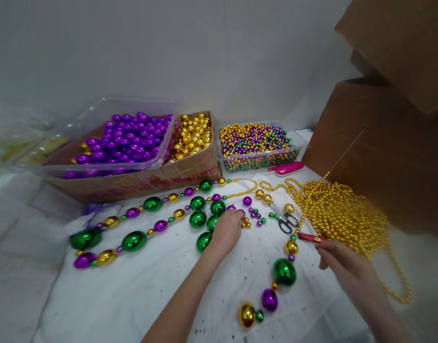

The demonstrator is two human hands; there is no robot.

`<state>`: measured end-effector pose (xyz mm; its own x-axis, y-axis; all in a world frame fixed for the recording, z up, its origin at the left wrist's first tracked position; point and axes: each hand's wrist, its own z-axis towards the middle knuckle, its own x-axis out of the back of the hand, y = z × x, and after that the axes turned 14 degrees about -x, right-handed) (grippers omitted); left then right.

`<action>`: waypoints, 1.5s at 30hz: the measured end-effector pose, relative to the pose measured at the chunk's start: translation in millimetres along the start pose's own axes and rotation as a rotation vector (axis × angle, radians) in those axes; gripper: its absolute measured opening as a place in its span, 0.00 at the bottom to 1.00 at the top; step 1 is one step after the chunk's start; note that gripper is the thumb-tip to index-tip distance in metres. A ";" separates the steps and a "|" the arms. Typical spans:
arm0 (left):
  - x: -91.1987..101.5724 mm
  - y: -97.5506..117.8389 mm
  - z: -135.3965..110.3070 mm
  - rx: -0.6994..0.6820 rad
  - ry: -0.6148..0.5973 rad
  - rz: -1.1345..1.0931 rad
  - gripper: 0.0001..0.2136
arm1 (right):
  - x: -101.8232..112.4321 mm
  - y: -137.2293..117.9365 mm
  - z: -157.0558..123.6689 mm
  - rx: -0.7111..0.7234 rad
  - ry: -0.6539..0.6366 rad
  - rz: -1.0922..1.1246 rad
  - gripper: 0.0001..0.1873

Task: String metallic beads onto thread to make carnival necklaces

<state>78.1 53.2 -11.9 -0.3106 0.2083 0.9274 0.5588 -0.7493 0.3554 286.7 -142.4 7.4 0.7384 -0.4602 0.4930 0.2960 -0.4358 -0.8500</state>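
Observation:
My left hand (226, 232) reaches forward over the white cloth (140, 286), fingers curled down onto small loose beads (255, 215) beside large green beads (207, 214); what it pinches is hidden. My right hand (342, 267) is closed on a thin red tool (310, 237) that points left toward a strand of big gold, green and purple beads (283, 272). A long finished strand of large beads (133, 238) lies across the cloth to the left.
At the back stand a clear tub of purple beads (124, 136), a cardboard box with gold beads (192, 136) and a clear tray of small mixed beads (256, 143). Scissors (285, 220), a pink tool (286, 167), a heap of gold bead strings (342, 214) and cardboard boxes (383, 133) are at right.

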 end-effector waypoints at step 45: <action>-24.6 18.8 -118.0 0.534 0.753 -1.999 0.08 | -32.0 4.2 -60.2 -0.054 -0.510 -0.145 0.20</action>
<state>5.5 -40.2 -41.8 -0.6635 -0.0461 -0.7467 -0.7231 0.2956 0.6243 227.9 -176.0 -0.8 0.8971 0.0369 0.4403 0.3952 -0.5126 -0.7623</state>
